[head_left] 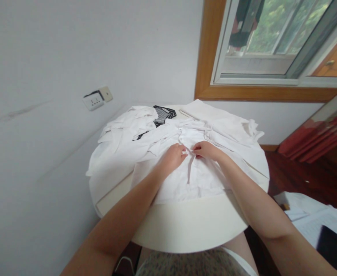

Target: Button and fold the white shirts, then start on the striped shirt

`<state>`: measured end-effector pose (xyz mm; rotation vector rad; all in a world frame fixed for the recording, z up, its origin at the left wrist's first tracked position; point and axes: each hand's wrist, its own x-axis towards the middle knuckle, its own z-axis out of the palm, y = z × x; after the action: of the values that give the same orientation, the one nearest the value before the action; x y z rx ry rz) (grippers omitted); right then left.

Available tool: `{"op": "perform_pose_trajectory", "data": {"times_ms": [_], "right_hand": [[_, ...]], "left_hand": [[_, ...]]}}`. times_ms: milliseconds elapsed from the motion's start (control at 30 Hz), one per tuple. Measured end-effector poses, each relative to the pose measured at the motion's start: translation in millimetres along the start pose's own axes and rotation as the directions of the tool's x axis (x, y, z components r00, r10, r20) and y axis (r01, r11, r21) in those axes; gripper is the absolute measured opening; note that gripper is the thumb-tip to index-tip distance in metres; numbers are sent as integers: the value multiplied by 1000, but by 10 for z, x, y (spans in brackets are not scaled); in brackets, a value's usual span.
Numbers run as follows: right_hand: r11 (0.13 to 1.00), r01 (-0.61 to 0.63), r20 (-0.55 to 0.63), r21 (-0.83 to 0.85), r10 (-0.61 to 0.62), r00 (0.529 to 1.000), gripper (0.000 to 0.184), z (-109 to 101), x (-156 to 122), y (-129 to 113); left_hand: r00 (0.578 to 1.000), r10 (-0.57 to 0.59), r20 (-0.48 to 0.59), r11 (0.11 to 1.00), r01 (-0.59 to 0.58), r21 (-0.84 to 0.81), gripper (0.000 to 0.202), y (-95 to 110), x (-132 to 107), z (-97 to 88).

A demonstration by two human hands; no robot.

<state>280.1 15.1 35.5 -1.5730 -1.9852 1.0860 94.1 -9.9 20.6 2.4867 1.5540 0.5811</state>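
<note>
A white button-up shirt (pixel 174 188) lies spread on a round cream table (pixel 185 226), its collar end away from me and its sleeves out to both sides. My left hand (pixel 172 156) pinches the left edge of the front opening. Just across from it, my right hand (pixel 207 149) grips the other edge between thumb and fingers. Between the hands the cloth is slightly lifted, and below them the front parts in a narrow gap. Small buttons show above my hands; whether one is between my fingertips is too small to tell.
A heap of white clothing (pixel 128 122) and a black-and-white striped garment (pixel 164 114) lie at the table's back left. More folded white cloth (pixel 214 113) is at the back right. A wall socket (pixel 93 101), a window (pixel 269 42) and a red curtain (pixel 303 140) surround the table.
</note>
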Motion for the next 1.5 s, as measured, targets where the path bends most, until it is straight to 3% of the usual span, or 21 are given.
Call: {"op": "perform_pose_trajectory", "data": {"times_ms": [200,433,633,933,1267,1500], "right_hand": [[953,41,-65,300,-22,998,12,-34,-24,-64],[880,-103,119,464,53,991,21,149,-12,-85],[870,-121,170,479,44,984,20,135,22,-18],[871,-71,125,486,11,992,17,164,40,10],[900,-33,95,434,-10,995,15,192,52,3],[856,-60,204,513,-54,977,6,97,46,60]], "left_hand": [[999,-20,-25,998,18,-59,9,-79,35,101],[999,-36,-23,993,33,-115,7,-118,59,80],[997,-83,-4,988,82,-131,11,-112,71,2],[985,-131,108,940,158,-302,18,-206,114,4],[992,-107,67,951,122,-284,16,-268,152,91],[989,-98,107,946,126,-299,20,-271,133,79]]}}
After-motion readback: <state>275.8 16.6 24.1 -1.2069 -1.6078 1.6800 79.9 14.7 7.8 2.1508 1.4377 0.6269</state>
